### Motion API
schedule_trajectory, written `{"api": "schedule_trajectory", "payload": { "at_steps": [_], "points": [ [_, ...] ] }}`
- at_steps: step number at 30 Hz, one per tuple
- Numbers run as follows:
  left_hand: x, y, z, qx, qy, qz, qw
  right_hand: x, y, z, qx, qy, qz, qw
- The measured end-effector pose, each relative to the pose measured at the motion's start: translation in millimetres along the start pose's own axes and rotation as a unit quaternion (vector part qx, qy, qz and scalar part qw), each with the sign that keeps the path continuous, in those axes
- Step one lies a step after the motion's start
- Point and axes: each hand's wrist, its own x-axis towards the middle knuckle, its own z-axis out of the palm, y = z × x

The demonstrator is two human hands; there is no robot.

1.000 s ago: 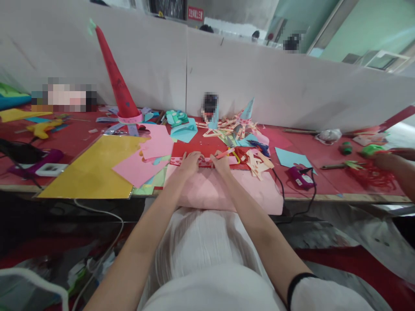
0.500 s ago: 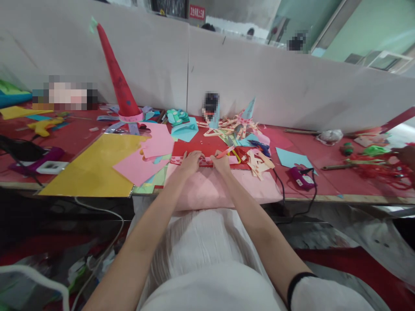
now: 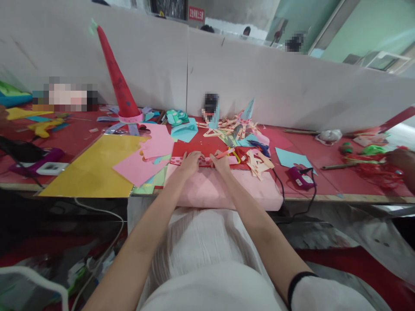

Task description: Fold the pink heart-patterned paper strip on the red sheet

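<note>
Holding an orange-pink pen in our right hand, we bend over the pink strip with red markings, which lies crosswise on the near part of the red sheet, straight in front of us. The right fingers are closed around the pen, and they hide its tip. Our left hand rests on the strip just beside, fingers partly curled; we cannot tell whether they pinch the paper or only press it flat. To do this well, we should bear down with the left fingers close to the pen, so that the strip neither slides nor buckles, and guide the pen lightly with the right wrist supported.

The strip is narrow, so a careless stroke could run past its edge onto the red sheet. Below our wrists, the pale pink pad reaches beyond the table's front edge; leaning hard on that overhang might shift what lies above. Room on the right looks tight: a yellow loop and cream paper strips crowd that end. Pink papers lie near the left end. The freest way for our hands seems to be straight ahead, over the red sheet's far half.
</note>
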Motion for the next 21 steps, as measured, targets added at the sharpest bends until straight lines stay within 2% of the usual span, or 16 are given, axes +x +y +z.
{"api": "schedule_trajectory", "payload": {
  "at_steps": [8,14,21],
  "points": [
    [0.2,2.1,-2.1,0.004,-0.005,-0.006,1.0,1.6,4.6,3.8,-0.026,0.015,0.005,1.0],
    [-0.6,2.7,-3.0,0.005,-0.006,-0.009,1.0,3.3,4.2,2.9,-0.074,0.048,-0.018,0.996],
    [-2.4,6.5,-6.2,0.0,-0.01,-0.008,1.0,3.6,3.6,2.0,0.005,0.024,0.02,1.0]
  ]
}}
